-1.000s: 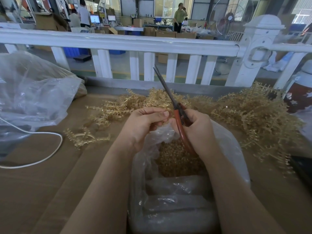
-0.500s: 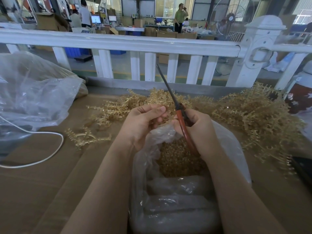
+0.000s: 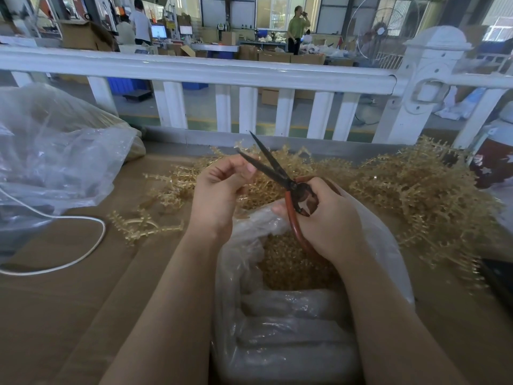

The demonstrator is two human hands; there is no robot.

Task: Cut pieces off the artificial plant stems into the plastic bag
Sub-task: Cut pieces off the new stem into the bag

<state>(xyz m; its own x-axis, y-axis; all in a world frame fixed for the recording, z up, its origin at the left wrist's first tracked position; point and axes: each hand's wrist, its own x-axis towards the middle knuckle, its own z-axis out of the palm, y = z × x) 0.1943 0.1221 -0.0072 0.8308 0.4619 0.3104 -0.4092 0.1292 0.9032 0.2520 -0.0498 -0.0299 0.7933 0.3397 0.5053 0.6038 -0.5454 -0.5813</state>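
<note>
Head view: the right hand (image 3: 326,218) grips the red handles of the scissors (image 3: 280,177), blades parted, while the left hand (image 3: 219,194) pinches something too small to make out beside the blades. Both hover above the plastic bag (image 3: 388,245) of cut pieces, with the pile of plant stems (image 3: 416,190) on the surface (image 3: 69,301) just beyond the bag.

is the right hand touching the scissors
Touching: the head view shows the right hand with fingers curled through the scissors' red handle loops, gripping them.
</note>
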